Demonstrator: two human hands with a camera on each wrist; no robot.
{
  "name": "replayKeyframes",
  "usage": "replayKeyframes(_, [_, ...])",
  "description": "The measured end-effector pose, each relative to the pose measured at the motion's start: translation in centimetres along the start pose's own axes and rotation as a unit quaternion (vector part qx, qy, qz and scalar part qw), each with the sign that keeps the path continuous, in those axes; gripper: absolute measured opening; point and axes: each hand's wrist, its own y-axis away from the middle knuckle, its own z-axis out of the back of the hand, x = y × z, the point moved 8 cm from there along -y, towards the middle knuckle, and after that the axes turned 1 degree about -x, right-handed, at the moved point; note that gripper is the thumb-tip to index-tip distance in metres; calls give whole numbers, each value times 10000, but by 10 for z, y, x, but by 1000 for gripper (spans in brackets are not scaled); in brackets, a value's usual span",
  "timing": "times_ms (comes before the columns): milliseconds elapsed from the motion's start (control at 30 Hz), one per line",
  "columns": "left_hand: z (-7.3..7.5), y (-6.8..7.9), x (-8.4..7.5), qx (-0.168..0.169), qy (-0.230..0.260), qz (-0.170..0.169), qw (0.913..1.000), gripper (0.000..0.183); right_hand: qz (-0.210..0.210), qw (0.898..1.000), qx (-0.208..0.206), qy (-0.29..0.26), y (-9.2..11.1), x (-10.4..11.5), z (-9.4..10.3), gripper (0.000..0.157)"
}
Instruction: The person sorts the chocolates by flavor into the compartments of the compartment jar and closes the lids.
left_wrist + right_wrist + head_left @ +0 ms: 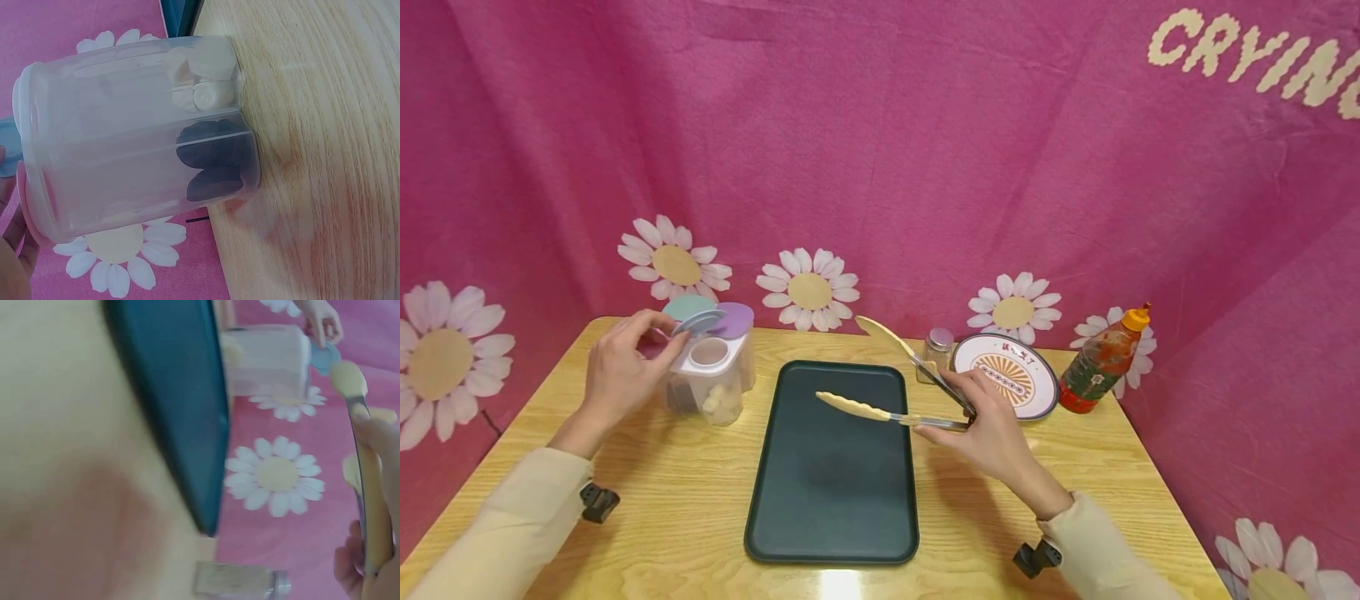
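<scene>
My left hand (625, 367) pinches a small blue lid (702, 321), raised and tilted above a clear container (724, 379) with compartments. Below that lid, one round opening (708, 352) is uncovered; green (688, 306) and purple (737, 318) lids lie on other sections. In the left wrist view, pale pieces (212, 97) and dark pieces (209, 150) sit low in separate compartments. My right hand (988, 429) grips tongs (853, 407) with cream-coloured tips, spread apart above a dark tray (827, 508). Nothing is between the tips.
Right of the tray, behind my right hand, stand a small glass jar (939, 340) and a white patterned plate (1033, 392). A red sauce bottle (1101, 362) with an orange cap is at the table's right edge. A pink floral cloth (880, 167) hangs behind the table.
</scene>
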Motion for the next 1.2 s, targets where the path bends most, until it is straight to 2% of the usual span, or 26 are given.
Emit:
replayKeyframes(233, [-1,0,0,20,6,31,10000,19,-919,9951,-129,341,40,-25,8,74])
replayKeyframes(567, [-1,0,0,22,28,0,10000,19,-1656,9829,77,802,84,-60,20,72])
replayKeyframes(833, [0,1,0,109,44,89,9999,20,-1754,9784,-69,1092,109,-77,31,72])
replayKeyframes(1200, [0,0,-1,77,7,20,10000,18,-1775,9721,382,1486,125,-98,27,77])
